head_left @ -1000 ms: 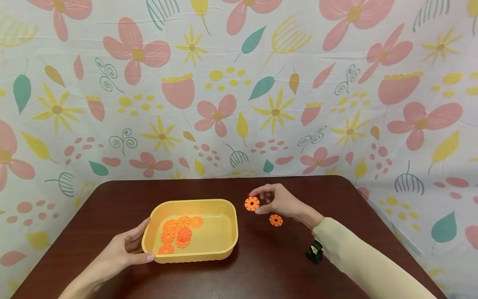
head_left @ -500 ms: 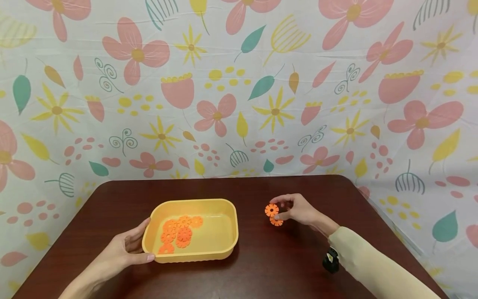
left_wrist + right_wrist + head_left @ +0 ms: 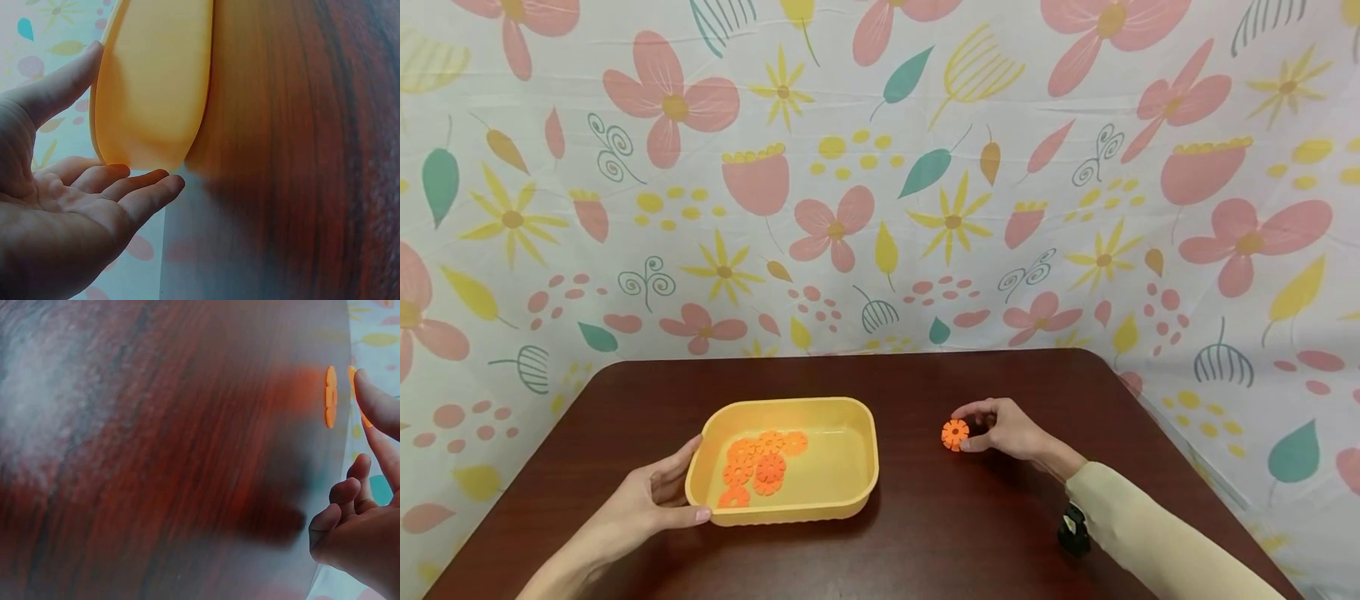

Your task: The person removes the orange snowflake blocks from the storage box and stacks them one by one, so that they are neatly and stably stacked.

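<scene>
A yellow plastic tray (image 3: 827, 467) stands on the left part of the table. Several orange notched interlocking discs (image 3: 769, 468) lie in its left half, partly overlapping. My left hand (image 3: 632, 508) holds the tray's left end, thumb at the near corner and fingers along the side. Right of the tray, my right hand (image 3: 1011, 431) pinches an orange notched disc (image 3: 955, 434) between thumb and index finger. The right wrist view reveals a second notched disc (image 3: 330, 397) on the tabletop, just below the held one; in the head view the held disc covers it.
The dark brown wooden table (image 3: 917, 542) has rounded far corners. Behind it hangs a white cloth (image 3: 880, 167) printed with flowers and leaves. A small black device (image 3: 1073, 529) is strapped at the right wrist, beside a pale sleeve (image 3: 1150, 525).
My right hand has moved right and slightly toward me with the disc, from beside the tray to over the disc on the table. The left hand and tray stay put.
</scene>
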`<control>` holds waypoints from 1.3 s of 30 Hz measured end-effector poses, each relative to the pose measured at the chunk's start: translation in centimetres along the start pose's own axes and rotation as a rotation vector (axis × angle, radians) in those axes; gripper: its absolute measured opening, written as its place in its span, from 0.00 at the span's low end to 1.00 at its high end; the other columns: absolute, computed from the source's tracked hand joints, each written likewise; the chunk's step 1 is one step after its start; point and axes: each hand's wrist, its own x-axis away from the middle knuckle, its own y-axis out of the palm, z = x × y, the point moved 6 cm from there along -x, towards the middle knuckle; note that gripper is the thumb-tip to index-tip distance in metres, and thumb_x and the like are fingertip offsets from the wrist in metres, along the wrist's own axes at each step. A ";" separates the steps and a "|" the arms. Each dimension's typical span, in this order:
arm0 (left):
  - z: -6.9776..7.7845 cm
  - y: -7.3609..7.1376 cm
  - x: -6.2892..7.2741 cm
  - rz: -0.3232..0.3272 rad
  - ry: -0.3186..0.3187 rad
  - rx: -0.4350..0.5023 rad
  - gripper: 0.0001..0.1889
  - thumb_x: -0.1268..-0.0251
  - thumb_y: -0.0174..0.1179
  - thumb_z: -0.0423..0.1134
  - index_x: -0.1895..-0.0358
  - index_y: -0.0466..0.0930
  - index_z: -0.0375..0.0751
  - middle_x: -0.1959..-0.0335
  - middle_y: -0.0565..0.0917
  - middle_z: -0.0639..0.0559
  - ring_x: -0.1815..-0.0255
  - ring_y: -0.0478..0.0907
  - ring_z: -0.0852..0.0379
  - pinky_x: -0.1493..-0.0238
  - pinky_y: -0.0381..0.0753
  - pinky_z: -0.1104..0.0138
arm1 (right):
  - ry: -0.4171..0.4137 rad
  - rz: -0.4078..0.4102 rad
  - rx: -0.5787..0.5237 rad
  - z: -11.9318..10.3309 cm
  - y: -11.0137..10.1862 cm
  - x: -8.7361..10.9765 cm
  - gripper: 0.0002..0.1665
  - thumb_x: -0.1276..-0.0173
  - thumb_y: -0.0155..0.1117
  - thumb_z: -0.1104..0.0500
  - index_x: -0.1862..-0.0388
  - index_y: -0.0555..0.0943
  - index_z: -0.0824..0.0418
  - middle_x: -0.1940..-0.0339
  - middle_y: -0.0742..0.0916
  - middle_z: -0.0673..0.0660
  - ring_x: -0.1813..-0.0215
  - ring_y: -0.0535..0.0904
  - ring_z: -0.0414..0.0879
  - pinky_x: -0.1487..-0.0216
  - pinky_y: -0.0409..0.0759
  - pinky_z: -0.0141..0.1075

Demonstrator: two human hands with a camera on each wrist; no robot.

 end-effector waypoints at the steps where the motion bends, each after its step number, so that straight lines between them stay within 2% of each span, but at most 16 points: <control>1: 0.0 0.0 0.0 0.000 0.000 0.002 0.54 0.35 0.75 0.34 0.14 0.46 0.34 0.17 0.52 0.33 0.21 0.58 0.31 0.43 0.80 0.68 | 0.000 0.000 0.004 0.1 0.0 0.0 0.25 0.40 0.83 0.64 0.43 0.89 0.63 0.58 0.80 0.60 0.59 0.68 0.53 0.61 0.67 0.41; 13: 0.0 0.0 -0.1 -0.006 0.013 0.023 0.54 0.35 0.75 0.32 0.14 0.45 0.33 0.17 0.51 0.32 0.21 0.57 0.30 0.43 0.80 0.68 | -0.047 -0.018 0.020 -0.3 0.3 0.0 0.24 0.41 0.83 0.66 0.45 0.89 0.66 0.58 0.81 0.60 0.59 0.68 0.54 0.60 0.67 0.43; 26: 0.1 0.1 0.1 -0.006 0.007 0.016 0.54 0.35 0.74 0.33 0.14 0.45 0.34 0.16 0.51 0.33 0.20 0.57 0.31 0.43 0.80 0.68 | -0.074 -0.014 0.119 -0.3 0.2 -0.2 0.23 0.45 0.85 0.66 0.49 0.91 0.63 0.59 0.80 0.59 0.59 0.67 0.54 0.58 0.66 0.44; 39: 0.0 0.1 0.0 -0.008 -0.002 0.019 0.54 0.35 0.75 0.33 0.14 0.45 0.35 0.16 0.51 0.33 0.21 0.58 0.30 0.43 0.81 0.67 | -0.082 -0.018 0.138 -0.3 0.3 -0.2 0.22 0.45 0.86 0.65 0.50 0.90 0.62 0.62 0.78 0.59 0.58 0.68 0.55 0.58 0.66 0.45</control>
